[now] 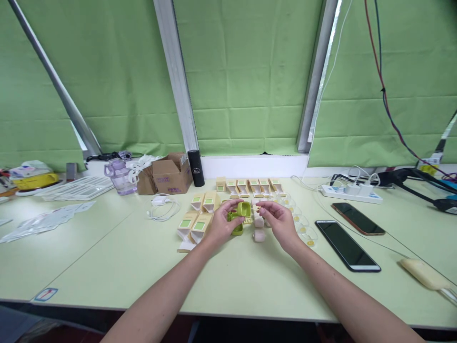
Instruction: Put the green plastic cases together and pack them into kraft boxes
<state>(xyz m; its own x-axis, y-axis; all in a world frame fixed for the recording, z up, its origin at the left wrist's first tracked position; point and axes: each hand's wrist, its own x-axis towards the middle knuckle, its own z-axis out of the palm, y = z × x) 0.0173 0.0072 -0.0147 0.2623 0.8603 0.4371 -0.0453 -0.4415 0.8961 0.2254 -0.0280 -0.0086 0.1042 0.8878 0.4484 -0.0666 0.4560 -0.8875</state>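
Observation:
My left hand is closed round a small green hinged case, which is tipped open with its hollow inside showing. Close to its right, my right hand pinches a tiny object at the fingertips, too small to name. A yellowish ring-like piece shows beside the case, under my left fingers. Between and below the hands are pale pink rounded pieces on the table. Several clear plastic shells with yellow spots lie just beyond my right hand. Opened cream boxes with green labels stand left of my left hand.
More cream boxes line the back. Behind them at left stand a black bottle, a cardboard box and a purple water bottle. Two phones, a power strip and cables lie at right.

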